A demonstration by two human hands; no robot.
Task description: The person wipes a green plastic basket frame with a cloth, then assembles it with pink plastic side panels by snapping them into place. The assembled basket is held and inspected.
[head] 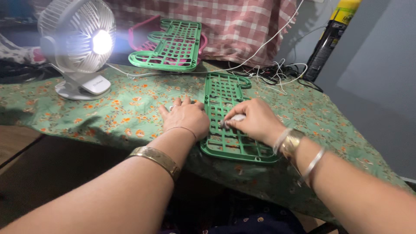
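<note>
A green plastic grid panel [225, 93] lies flat on a green floral tablecloth [125, 108], its near end at the table's front edge. My left hand [186, 117] rests palm down on the cloth, pressed against the panel's left side. My right hand [253, 121] lies on top of the panel with fingers curled around a small pale object [237, 118], held against the grid. Both wrists carry bangles.
A white desk fan [78, 41] with a bright light stands at the back left. More green and pink grid panels [173, 43] are stacked at the back beside a checked cloth [234, 24]. White cables [268, 71] and a dark spray can [329, 37] sit at the back right.
</note>
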